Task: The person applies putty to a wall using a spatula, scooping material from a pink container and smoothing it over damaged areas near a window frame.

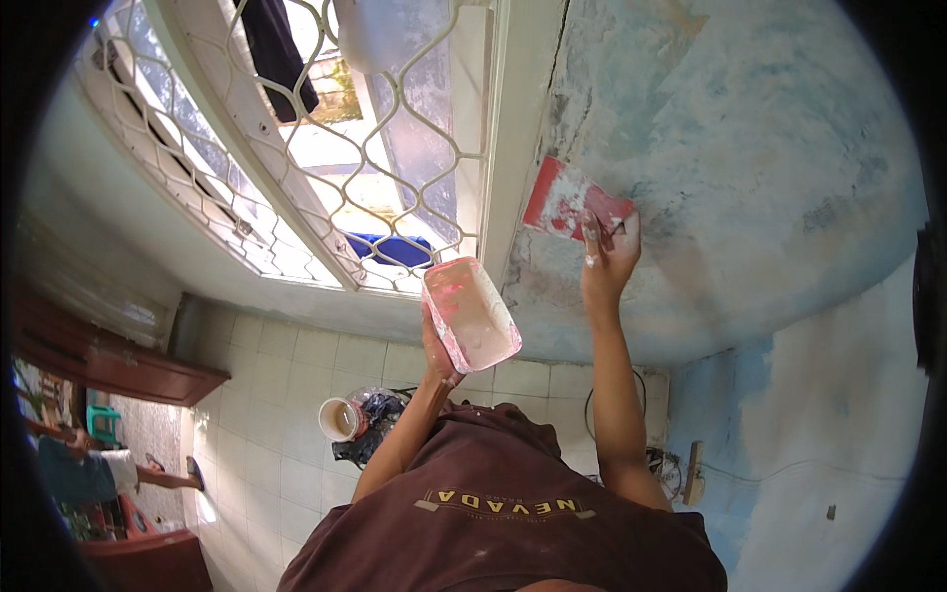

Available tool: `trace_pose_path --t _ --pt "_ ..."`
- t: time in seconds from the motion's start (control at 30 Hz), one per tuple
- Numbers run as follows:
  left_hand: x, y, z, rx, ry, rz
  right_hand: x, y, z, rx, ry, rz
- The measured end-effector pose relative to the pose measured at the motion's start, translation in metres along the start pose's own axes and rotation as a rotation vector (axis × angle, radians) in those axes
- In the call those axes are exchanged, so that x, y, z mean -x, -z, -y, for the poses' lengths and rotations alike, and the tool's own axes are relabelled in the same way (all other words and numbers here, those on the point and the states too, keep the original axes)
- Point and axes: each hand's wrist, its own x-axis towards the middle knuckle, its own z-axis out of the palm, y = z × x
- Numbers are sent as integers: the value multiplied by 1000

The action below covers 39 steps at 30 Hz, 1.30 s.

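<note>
My left hand is closed on the side of a rectangular plastic tub, pinkish outside and smeared with white. Pale, creamy filler paste lies inside it. Raised against the wall, my right hand grips a red putty scraper coated with white paste. The scraper's blade is at the patchy blue-white wall, beside the window frame; whether its edge touches the wall I cannot tell. White smears mark the fingers of my right hand.
A window with a curved metal grille is at the upper left. On the tiled floor stand a white bucket and a black plastic bag. A person is by the doorway at left. Cables run along the right.
</note>
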Motion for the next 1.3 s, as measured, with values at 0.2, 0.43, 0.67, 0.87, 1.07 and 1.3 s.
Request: trace_pose_path --t 0.2,0.43,0.67,0.87,1.07,1.3 --pt "-23 1 -19 3 96 70 -23 -18 -25 509 180 -181" --pt "-30 18 -32 11 154 80 -12 -17 8 394 282 -342" --pt "-39 20 -37 27 229 89 -9 4 20 965 526 250" --pt "-42 18 -40 18 300 105 -58 -24 61 1312 720 239" --pt "-41 12 -46 0 303 102 -110 -48 119 1201 1032 2" --pt "-41 27 -59 -27 249 94 -42 -13 66 1219 675 379"
